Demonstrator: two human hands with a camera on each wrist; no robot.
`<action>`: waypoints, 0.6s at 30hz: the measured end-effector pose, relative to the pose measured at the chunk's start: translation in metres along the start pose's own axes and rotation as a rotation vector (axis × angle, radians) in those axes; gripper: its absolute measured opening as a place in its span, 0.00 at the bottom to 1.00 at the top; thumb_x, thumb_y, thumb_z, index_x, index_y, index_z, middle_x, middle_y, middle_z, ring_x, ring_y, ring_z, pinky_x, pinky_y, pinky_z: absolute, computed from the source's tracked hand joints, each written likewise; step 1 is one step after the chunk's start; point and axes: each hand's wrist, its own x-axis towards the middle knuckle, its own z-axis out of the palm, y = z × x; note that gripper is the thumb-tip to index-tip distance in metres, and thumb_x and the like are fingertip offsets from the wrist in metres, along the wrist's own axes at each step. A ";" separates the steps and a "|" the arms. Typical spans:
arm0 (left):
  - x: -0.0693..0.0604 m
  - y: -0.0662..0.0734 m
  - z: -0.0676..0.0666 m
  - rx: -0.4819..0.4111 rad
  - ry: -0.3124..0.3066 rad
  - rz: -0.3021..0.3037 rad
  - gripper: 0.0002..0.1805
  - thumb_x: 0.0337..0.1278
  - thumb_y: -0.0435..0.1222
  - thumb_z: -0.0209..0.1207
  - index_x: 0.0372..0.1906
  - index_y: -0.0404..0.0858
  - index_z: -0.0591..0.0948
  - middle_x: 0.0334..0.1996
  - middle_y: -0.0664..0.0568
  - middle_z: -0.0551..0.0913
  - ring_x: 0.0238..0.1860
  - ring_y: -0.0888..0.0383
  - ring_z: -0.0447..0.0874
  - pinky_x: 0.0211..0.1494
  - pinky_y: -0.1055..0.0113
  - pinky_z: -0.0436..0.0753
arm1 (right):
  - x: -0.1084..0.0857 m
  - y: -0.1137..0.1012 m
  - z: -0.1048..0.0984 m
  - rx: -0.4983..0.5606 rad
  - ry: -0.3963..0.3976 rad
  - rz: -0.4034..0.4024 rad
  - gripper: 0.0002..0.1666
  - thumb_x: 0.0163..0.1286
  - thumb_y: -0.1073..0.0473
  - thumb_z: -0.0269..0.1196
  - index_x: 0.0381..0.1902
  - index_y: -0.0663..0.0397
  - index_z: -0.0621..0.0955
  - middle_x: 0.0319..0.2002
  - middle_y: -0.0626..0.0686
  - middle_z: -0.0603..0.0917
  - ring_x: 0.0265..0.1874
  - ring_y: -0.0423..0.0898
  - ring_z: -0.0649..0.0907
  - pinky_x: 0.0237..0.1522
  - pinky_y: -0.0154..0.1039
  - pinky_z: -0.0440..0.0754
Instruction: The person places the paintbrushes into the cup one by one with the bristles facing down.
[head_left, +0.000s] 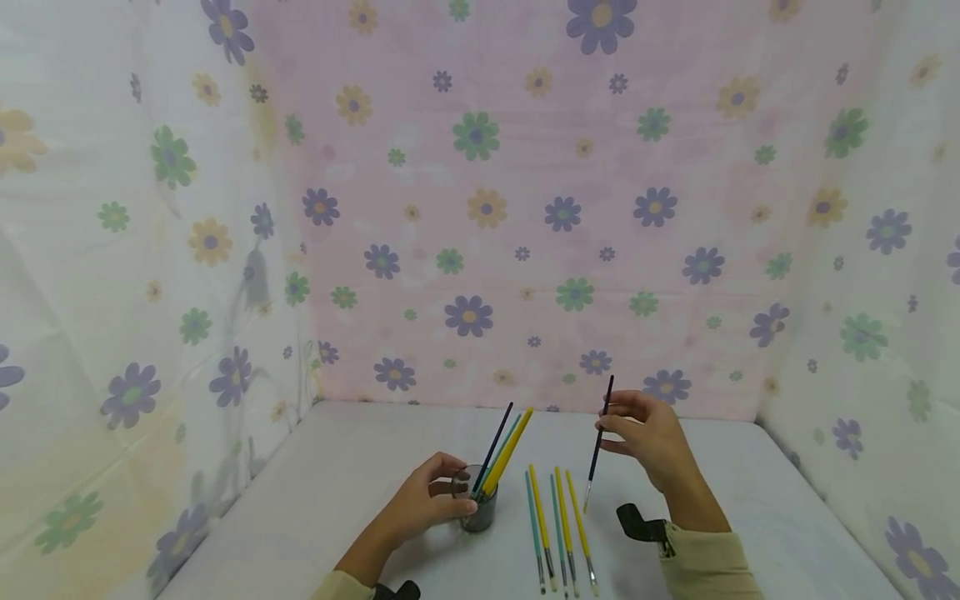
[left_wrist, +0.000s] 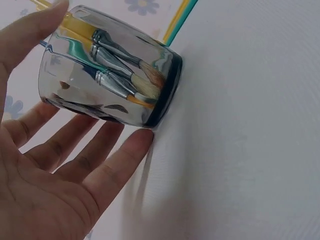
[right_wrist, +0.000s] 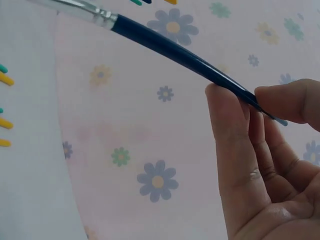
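Steadying the glass cup (head_left: 480, 521), the left hand (head_left: 423, 504) has its fingers curled around the side, with the thumb at the near side. This hold is probably chosen so that the cup, which seems to stand upright on the table (head_left: 810, 533), cannot tip. Inside the cup lean three paintbrushes, one dark blue (head_left: 491, 454), one teal (head_left: 513, 435) and one thick yellow (head_left: 516, 436); their bristles are down, perhaps because the long handles are then easy to take.

The right hand (head_left: 652, 437) is clamped on a dark paintbrush (head_left: 596, 457), thumb against fingers. It pinches the upper part of the handle, near the tail end, and so the bristles point down, toward the table, well below the fingertips. Whether the bristles touch the table, one cannot tell.

Between both hands lies a row of five paintbrushes (head_left: 558, 525), teal and yellow, handles toward the far edge of the table and bristles toward the near edge, spaced likely for taking each one separately. The held brush is just beside the right end of this row.
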 end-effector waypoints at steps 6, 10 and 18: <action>0.001 0.002 0.000 0.011 -0.045 0.081 0.31 0.68 0.44 0.66 0.73 0.47 0.71 0.73 0.40 0.73 0.71 0.41 0.75 0.70 0.41 0.77 | -0.001 -0.003 0.013 0.046 0.029 -0.020 0.22 0.71 0.65 0.68 0.61 0.60 0.76 0.50 0.59 0.80 0.49 0.50 0.87 0.47 0.46 0.90; 0.000 0.005 0.000 -0.054 -0.088 0.106 0.33 0.69 0.38 0.65 0.75 0.43 0.69 0.75 0.38 0.70 0.73 0.39 0.72 0.71 0.45 0.77 | -0.002 -0.002 0.023 0.071 0.022 -0.054 0.21 0.70 0.65 0.69 0.58 0.60 0.76 0.49 0.58 0.80 0.47 0.47 0.87 0.46 0.47 0.90; 0.001 0.002 0.000 -0.064 -0.080 0.093 0.32 0.66 0.38 0.68 0.73 0.47 0.72 0.71 0.46 0.76 0.70 0.42 0.76 0.71 0.40 0.76 | -0.007 -0.006 0.042 0.092 0.033 -0.103 0.20 0.68 0.64 0.71 0.55 0.59 0.77 0.49 0.61 0.81 0.48 0.48 0.88 0.45 0.47 0.91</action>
